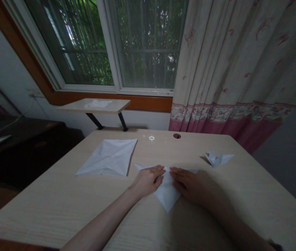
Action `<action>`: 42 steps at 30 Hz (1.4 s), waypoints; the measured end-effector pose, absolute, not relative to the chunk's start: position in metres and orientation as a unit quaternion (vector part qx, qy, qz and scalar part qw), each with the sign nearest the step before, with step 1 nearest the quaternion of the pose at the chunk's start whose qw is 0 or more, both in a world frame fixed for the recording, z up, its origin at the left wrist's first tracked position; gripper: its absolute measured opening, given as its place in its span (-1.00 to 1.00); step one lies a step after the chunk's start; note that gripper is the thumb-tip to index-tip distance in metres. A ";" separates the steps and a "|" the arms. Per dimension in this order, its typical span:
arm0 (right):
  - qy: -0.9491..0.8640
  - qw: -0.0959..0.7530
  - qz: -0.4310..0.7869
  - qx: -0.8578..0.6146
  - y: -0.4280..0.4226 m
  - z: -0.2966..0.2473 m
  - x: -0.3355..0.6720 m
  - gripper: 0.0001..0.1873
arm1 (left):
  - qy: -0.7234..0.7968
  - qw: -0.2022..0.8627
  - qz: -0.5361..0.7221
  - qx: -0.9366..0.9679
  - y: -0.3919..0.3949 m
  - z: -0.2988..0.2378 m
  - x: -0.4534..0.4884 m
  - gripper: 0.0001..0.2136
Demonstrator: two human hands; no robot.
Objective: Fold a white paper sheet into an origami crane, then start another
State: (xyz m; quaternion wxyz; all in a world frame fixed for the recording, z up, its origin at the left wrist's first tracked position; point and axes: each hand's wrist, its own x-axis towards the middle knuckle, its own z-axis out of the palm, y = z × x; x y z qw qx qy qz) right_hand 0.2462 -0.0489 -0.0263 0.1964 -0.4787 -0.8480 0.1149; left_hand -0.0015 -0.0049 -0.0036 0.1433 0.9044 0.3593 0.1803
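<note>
A white paper folded into a triangle (167, 193) lies on the light wooden table (59, 205), its tip pointing toward me. My left hand (148, 179) rests flat on the paper's left part, fingers stretched out. My right hand (188, 183) lies flat on its right part, fingers stretched toward the left hand. Both hands press the paper down; the fingertips nearly meet at the middle.
A creased square sheet (107, 158) lies to the left of my hands. A small folded paper figure (217, 158) sits at the right. A cable hole (177, 136) is near the table's far edge. Behind are a small shelf (95, 106), a window and a curtain (236, 69).
</note>
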 end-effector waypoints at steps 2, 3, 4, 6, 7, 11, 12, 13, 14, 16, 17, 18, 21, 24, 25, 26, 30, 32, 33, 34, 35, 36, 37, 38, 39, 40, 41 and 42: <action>-0.850 0.175 0.099 -0.488 -0.048 -0.027 0.247 -0.50 | 0.359 0.146 0.171 0.906 -0.005 -0.004 -0.001 -0.64; -0.849 0.167 0.094 -0.492 -0.047 -0.027 0.247 -0.50 | 0.359 0.146 0.167 0.907 -0.004 -0.004 -0.001 -0.62; -0.849 0.162 0.090 -0.495 -0.047 -0.027 0.247 -0.49 | 0.358 0.146 0.162 0.908 -0.004 -0.005 -0.001 -0.61; -0.848 0.160 0.086 -0.498 -0.046 -0.028 0.247 -0.47 | 0.355 0.142 0.152 0.911 -0.004 -0.007 0.000 -0.59; -0.849 0.159 0.084 -0.497 -0.045 -0.029 0.247 -0.47 | 0.354 0.141 0.147 0.913 -0.003 -0.009 0.000 -0.58; -0.851 0.157 0.072 -0.496 -0.045 -0.032 0.245 -0.43 | 0.354 0.124 0.131 0.918 -0.004 -0.015 0.001 -0.55; -0.851 0.156 0.065 -0.497 -0.045 -0.033 0.244 -0.43 | 0.356 0.116 0.125 0.919 -0.004 -0.016 0.001 -0.55; -0.851 0.154 0.058 -0.498 -0.045 -0.034 0.244 -0.42 | 0.359 0.106 0.118 0.920 -0.004 -0.016 0.002 -0.54; -0.851 0.151 0.049 -0.500 -0.045 -0.035 0.244 -0.43 | 0.365 0.094 0.111 0.920 -0.005 -0.017 0.002 -0.54; -0.853 0.142 0.032 -0.502 -0.046 -0.038 0.243 -0.44 | 0.383 0.074 0.096 0.916 -0.006 -0.017 0.002 -0.53; -0.853 0.136 0.025 -0.503 -0.046 -0.039 0.243 -0.44 | 0.392 0.067 0.090 0.913 -0.006 -0.017 0.002 -0.53; -0.852 0.133 0.019 -0.506 -0.046 -0.039 0.243 -0.45 | 0.401 0.061 0.087 0.910 -0.006 -0.017 0.002 -0.53; -0.846 0.128 0.007 -0.518 -0.048 -0.040 0.242 -0.45 | 0.418 0.055 0.086 0.903 -0.007 -0.018 0.002 -0.53; -0.836 0.118 0.004 -0.535 -0.049 -0.038 0.240 -0.45 | 0.429 0.058 0.080 0.898 -0.007 -0.017 0.002 -0.53; -0.833 0.111 0.007 -0.542 -0.050 -0.037 0.240 -0.45 | 0.433 0.060 0.075 0.896 -0.008 -0.017 0.002 -0.52; -0.828 0.103 0.011 -0.550 -0.050 -0.036 0.239 -0.45 | 0.438 0.062 0.071 0.894 -0.008 -0.016 0.002 -0.52; -0.817 0.101 0.011 -0.568 -0.050 -0.036 0.239 -0.45 | 0.448 0.064 0.078 0.888 -0.008 -0.015 0.001 -0.48; -0.816 0.111 -0.001 -0.567 -0.049 -0.039 0.240 -0.45 | 0.451 0.064 0.087 0.886 -0.008 -0.014 0.000 -0.43; -0.816 0.114 -0.006 -0.567 -0.049 -0.040 0.240 -0.45 | 0.453 0.064 0.088 0.885 -0.008 -0.014 0.000 -0.41; -0.814 0.114 -0.011 -0.570 -0.049 -0.040 0.240 -0.45 | 0.456 0.065 0.088 0.883 -0.009 -0.013 0.000 -0.39; -0.811 0.112 -0.015 -0.573 -0.050 -0.041 0.240 -0.45 | 0.458 0.066 0.087 0.882 -0.009 -0.012 0.001 -0.38; -0.809 0.110 -0.019 -0.577 -0.050 -0.041 0.240 -0.44 | 0.461 0.067 0.086 0.881 -0.009 -0.011 0.001 -0.37; -0.806 0.108 -0.022 -0.581 -0.050 -0.040 0.239 -0.43 | 0.464 0.068 0.084 0.879 -0.009 -0.010 0.001 -0.36; -0.804 0.106 -0.026 -0.584 -0.050 -0.040 0.239 -0.43 | 0.467 0.068 0.083 0.878 -0.010 -0.009 0.001 -0.35; -0.803 0.106 -0.028 -0.586 -0.051 -0.039 0.239 -0.42 | 0.471 0.067 0.082 0.876 -0.010 -0.009 0.002 -0.34; -0.802 0.106 -0.028 -0.587 -0.051 -0.038 0.238 -0.42 | 0.475 0.066 0.081 0.874 -0.010 -0.009 0.002 -0.33; -0.802 0.106 -0.027 -0.588 -0.051 -0.037 0.238 -0.42 | 0.478 0.066 0.080 0.872 -0.010 -0.009 0.002 -0.32; -0.801 0.107 -0.026 -0.588 -0.051 -0.037 0.238 -0.42 | 0.481 0.065 0.081 0.871 -0.009 -0.010 0.002 -0.31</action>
